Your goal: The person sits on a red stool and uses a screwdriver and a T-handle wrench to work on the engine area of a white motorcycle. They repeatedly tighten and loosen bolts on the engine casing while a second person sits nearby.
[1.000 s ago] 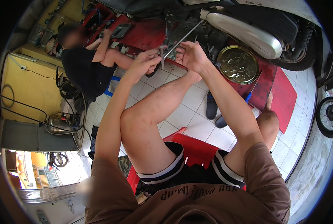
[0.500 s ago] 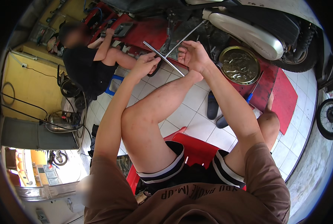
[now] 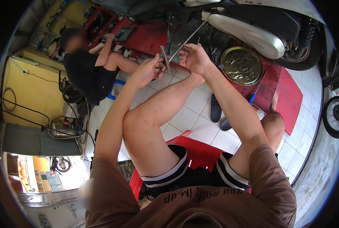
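Observation:
A steel T-handle wrench (image 3: 168,62) reaches up and away to the silver-sided motorbike (image 3: 245,36), its far end against the front of the side cover. My left hand (image 3: 149,71) is just left of the crossbar, fingers loosely bent and apart, not wrapped around it. On the other side, my right hand (image 3: 196,60) has its palm turned inward and its fingers half curled and spread. Its fingertips are beside the wrench's shaft; whether they touch it I cannot tell.
A round gold-coloured tray (image 3: 241,65) lies on the red lift platform (image 3: 268,89), with a blue-handled screwdriver (image 3: 252,99) near it. Another person (image 3: 87,62) sits at the left on a blue stool (image 3: 117,88). Black sandals (image 3: 215,108) rest on white tiles.
The crossbar has turned to a steeper angle. My left hand has come off its end, and its fingers have loosened. My right hand has shifted slightly left.

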The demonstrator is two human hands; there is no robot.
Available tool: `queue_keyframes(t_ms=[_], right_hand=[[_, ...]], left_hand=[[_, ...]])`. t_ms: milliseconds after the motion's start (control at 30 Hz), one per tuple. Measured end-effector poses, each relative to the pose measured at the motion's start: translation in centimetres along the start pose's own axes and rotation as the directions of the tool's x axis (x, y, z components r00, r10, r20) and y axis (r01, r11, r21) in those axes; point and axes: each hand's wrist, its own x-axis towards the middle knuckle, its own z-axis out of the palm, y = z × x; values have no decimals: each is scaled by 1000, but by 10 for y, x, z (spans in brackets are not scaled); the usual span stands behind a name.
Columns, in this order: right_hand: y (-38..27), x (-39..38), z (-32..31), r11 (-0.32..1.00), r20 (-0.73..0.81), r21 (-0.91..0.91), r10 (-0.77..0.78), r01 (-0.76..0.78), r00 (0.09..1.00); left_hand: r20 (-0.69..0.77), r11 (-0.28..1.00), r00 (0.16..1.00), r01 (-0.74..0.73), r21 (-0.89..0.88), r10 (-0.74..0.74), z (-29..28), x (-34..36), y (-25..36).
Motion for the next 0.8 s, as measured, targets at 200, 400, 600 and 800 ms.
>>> queue_keyframes(t_ms=[200, 400, 600, 800], right_hand=[[11, 2, -1, 999, -114, -46, -16, 11, 993], [12, 8, -11, 999, -78, -35, -8, 6, 997], [17, 6, -4, 998, -84, -65, -10, 4, 996], [14, 6, 1, 994, -5, -111, 9, -10, 1000]], left_hand=[[-96, 932, 936, 321, -169, -339, -10, 18, -20], [149, 875, 922, 386, -293, -357, -9, 22, -24], [-135, 973, 982, 105, -205, -134, -4, 28, -34], [-205, 871, 877, -351, 344, 435, 2, 27, -27]])
